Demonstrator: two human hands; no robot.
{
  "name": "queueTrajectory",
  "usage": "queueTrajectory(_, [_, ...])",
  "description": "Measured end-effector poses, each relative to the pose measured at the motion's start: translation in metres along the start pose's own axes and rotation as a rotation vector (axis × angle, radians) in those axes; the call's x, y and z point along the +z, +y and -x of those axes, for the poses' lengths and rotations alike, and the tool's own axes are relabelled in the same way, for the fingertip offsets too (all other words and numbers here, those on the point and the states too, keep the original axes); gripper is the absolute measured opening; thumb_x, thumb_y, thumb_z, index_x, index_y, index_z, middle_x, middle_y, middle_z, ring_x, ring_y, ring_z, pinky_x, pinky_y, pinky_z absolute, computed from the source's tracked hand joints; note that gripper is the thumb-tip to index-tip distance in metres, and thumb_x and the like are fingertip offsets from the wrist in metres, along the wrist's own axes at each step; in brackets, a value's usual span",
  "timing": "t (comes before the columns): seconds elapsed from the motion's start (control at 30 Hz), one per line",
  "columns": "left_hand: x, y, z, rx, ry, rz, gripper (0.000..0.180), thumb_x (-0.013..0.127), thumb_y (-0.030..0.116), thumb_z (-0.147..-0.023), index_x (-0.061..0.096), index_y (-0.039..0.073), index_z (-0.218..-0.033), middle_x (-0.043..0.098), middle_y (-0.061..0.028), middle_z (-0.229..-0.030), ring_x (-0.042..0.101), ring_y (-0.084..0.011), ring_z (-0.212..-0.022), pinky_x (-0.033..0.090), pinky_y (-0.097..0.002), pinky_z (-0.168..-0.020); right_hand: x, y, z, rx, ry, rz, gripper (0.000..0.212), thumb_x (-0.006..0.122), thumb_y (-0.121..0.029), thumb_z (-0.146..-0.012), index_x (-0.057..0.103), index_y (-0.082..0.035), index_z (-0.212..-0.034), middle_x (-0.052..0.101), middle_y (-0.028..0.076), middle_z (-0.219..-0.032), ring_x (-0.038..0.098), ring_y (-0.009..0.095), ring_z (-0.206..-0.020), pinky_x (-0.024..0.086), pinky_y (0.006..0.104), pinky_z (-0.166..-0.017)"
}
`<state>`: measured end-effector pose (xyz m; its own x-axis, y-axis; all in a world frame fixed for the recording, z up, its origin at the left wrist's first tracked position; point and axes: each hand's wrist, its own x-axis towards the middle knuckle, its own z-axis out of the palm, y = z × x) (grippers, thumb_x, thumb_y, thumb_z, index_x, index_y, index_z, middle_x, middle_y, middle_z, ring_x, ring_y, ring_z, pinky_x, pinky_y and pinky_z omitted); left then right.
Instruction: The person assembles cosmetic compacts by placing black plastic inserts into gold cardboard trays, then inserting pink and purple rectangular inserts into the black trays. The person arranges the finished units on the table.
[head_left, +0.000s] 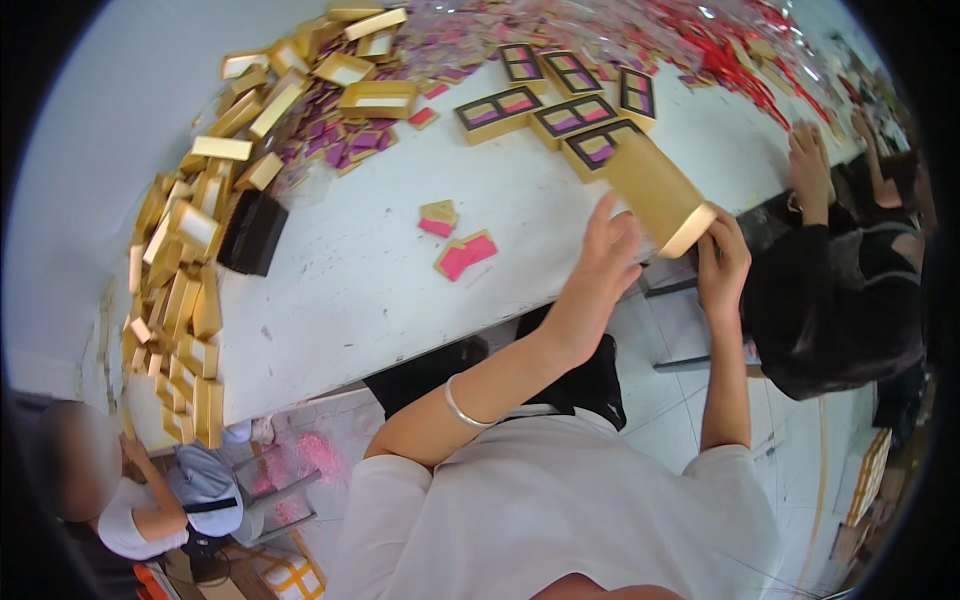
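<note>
A white worktop takes up most of the view. Along its left side runs a tall heap of gold trays, many with white insides showing. Across the far side spreads a loose scatter of purple, pink and gold pieces, with red strips farther right. The gold box is raised and tilted over the worktop's right part, covering some of the nearest windowed box behind it. The right grip pinches its near end; the left grip is spread just beside its lower left edge, and whether it touches cannot be told. Six windowed boxes lie grouped beyond, pink and purple showing inside. A black block sits beside the trays. Smallest, a few pink-and-gold cards lie mid-worktop.
</note>
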<state>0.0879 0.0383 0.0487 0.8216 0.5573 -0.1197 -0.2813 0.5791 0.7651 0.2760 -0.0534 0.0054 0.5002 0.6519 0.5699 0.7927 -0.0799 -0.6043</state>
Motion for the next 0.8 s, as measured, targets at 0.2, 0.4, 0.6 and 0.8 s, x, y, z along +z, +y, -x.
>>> queueTrajectory(0.2, [-0.014,-0.023,-0.071,-0.222,-0.056,0.091,0.064,0.052,0.038,-0.093,0.022,0.011,-0.143,0.030,-0.0127,-0.140,0.038,-0.0244,-0.123,0.028,-0.0478,-0.106,0.064,0.011,-0.039,0.121,0.044,-0.423,0.038,0.056,-0.013,-0.087,0.050,-0.002,-0.123,0.040,0.019,-0.136,0.041,0.027,-0.126,0.035,0.0377,-0.102])
queueTrajectory(0.4, [-0.030,-0.013,-0.081,-0.245,-0.065,0.031,0.052,0.047,0.046,-0.093,0.042,0.008,-0.128,0.047,-0.0108,-0.124,0.046,-0.0235,-0.114,0.032,-0.0467,-0.102,0.077,-0.007,-0.066,-0.152,-0.100,-0.201,0.060,0.065,-0.020,-0.080,0.042,-0.008,-0.135,0.035,0.023,-0.139,0.039,0.037,-0.126,0.034,0.0400,-0.103])
queueTrajectory(0.6, [-0.047,0.032,0.012,-0.074,-0.005,-0.140,0.051,0.053,0.039,-0.092,0.042,0.006,-0.130,0.054,-0.0111,-0.120,0.050,-0.0204,-0.113,0.040,-0.0398,-0.097,0.069,0.013,-0.058,-0.125,-0.112,-0.046,0.048,0.064,-0.008,-0.079,0.054,-0.006,-0.125,0.038,0.025,-0.138,0.041,0.036,-0.126,0.034,0.0399,-0.104])
queueTrajectory(0.8, [-0.053,0.114,0.166,0.286,-0.329,-0.297,0.040,0.055,0.034,-0.091,0.055,0.003,-0.116,0.057,-0.0174,-0.115,0.057,-0.0274,-0.101,0.042,-0.0392,-0.094,0.010,0.108,-0.064,-0.105,-0.263,0.525,0.049,0.046,-0.035,-0.094,0.046,-0.007,-0.135,0.038,0.024,-0.139,0.038,0.038,-0.128,0.028,0.0423,-0.106])
